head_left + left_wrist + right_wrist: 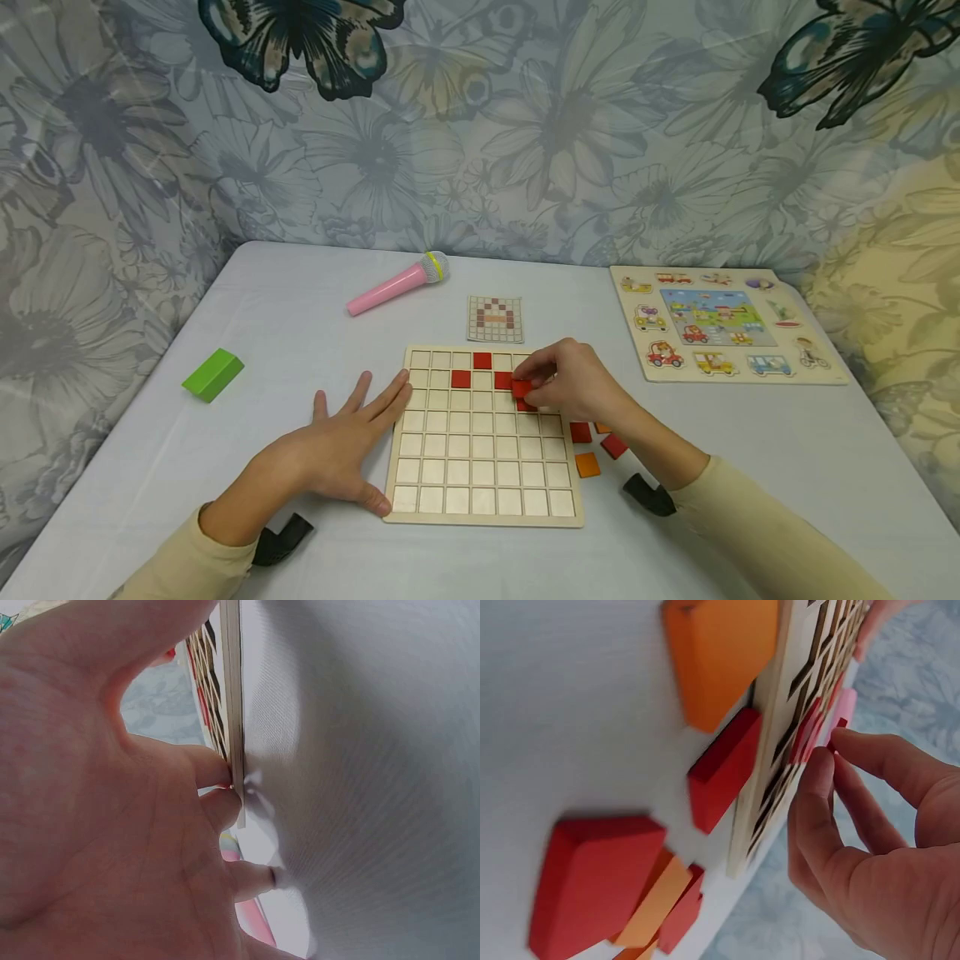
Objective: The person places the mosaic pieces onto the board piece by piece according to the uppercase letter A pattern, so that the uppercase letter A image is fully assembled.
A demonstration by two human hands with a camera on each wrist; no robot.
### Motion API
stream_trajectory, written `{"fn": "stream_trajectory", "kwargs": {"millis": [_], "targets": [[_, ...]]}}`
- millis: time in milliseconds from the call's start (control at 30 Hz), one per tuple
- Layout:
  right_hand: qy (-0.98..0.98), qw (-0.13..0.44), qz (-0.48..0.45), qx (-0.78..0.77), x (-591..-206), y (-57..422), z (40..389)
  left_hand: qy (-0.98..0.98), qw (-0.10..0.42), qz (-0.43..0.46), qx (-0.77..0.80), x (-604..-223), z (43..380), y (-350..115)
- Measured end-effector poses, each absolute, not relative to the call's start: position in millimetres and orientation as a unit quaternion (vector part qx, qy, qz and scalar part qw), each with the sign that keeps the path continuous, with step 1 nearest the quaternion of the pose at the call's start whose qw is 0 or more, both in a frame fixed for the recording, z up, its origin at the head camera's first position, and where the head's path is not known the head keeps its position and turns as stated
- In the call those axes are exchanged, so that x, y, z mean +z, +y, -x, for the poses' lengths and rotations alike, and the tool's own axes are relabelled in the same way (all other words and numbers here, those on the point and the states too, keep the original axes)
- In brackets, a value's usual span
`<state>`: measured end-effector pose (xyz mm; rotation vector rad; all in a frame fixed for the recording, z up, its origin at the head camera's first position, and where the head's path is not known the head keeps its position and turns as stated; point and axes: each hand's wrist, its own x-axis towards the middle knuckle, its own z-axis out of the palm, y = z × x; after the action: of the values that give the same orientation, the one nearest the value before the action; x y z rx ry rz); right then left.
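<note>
A wooden grid board [483, 519] lies on the white table, with several red square tiles [482, 361] set in its upper cells. My right hand [577, 383] pinches another red tile [521, 388] between thumb and fingertips, over the upper right cells. In the right wrist view this tile [841, 724] shows as a thin edge at the fingertips. Spread fingers of my left hand [341, 454] rest along the board's left edge, the thumb by the lower left corner. The left wrist view shows the palm [135, 825] beside the board's side [234, 690].
Loose red tiles [614, 446] and orange tiles [588, 465] lie right of the board. Behind it is a small pattern card [494, 320]. A pink toy microphone [390, 289] lies at the back, a green block [213, 375] at left, a picture puzzle board [741, 367] at right.
</note>
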<state>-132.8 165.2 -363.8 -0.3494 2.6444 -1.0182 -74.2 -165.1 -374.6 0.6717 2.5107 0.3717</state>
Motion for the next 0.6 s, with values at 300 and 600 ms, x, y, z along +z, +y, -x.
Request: {"fn": "stream_trajectory", "kwargs": {"millis": [300, 600], "targets": [[0.911, 0.148, 0.140, -0.358, -361.4, 143.6, 134.6, 0.924, 0.257, -0.247, 0.136, -374.8, 74.5, -165.7], [0.901, 0.173, 0.151, -0.369, -364.6, 124.2, 135.3, 0.925, 0.256, -0.246, 0.133, -375.6, 75.4, -165.4]]}}
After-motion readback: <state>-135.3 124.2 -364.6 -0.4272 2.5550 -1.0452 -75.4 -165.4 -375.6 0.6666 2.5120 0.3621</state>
